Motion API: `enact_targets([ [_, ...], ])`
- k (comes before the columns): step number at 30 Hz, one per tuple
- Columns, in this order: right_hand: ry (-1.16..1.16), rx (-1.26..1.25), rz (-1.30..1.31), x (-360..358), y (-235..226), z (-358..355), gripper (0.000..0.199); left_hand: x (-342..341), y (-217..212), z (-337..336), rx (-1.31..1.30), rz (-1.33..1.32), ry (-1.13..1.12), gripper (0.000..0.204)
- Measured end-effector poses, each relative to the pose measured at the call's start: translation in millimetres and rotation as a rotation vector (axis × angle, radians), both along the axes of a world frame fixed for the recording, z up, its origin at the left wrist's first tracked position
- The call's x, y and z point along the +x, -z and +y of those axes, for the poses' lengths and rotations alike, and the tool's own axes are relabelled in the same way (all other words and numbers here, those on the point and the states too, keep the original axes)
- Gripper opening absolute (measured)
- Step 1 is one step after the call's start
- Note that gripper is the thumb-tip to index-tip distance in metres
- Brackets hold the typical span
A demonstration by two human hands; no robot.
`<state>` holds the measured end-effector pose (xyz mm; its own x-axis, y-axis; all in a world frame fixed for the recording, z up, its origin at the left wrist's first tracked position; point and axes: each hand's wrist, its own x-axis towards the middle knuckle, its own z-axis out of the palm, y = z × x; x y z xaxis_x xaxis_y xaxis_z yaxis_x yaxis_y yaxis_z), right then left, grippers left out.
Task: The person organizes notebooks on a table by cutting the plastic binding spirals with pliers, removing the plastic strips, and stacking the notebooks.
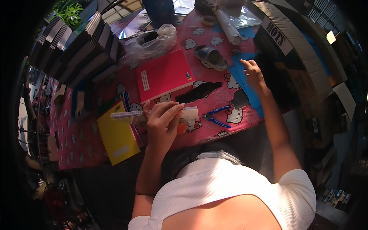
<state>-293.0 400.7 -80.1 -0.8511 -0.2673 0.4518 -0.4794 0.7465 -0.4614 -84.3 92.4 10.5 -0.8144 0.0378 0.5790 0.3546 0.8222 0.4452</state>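
My left hand (163,120) is closed around a pad of white pages (128,114), seen almost edge-on above the table's near side. My right hand (253,74) reaches over the blue cover sheets (245,89) at the table's right side. Its fingers bend in and pinch at the far edge of the top sheet. Blue-handled pliers (217,117) lie between my hands with their handles spread. Beyond my left hand a red notebook (165,74) lies flat. A yellow spiral notebook (119,134) rests to its left, overlapping other notebooks near the table edge.
Tall stacks of dark-edged books (76,50) stand at the left. A clear plastic bag (151,44), a tape roll (211,57) and a white plastic roll (228,27) lie farther back. Cardboard boxes (295,50) border the right side. The pink table cover (184,136) has torn dark patches.
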Motion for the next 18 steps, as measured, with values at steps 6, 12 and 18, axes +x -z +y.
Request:
enact_targets([
  [6,-0.512,-0.472,-0.197,152.7,-79.9,-91.6,0.035,8.3,-6.2,2.1,0.019,-0.030,-0.016,0.016],
  [12,-0.437,-0.394,-0.077,151.4,-85.5,-95.8,0.035,5.0,-1.5,2.8,0.041,0.042,0.015,0.016],
  [18,-0.528,-0.422,-0.199,147.1,-93.8,-103.6,0.027,7.8,1.1,3.0,0.099,0.039,0.025,0.017],
])
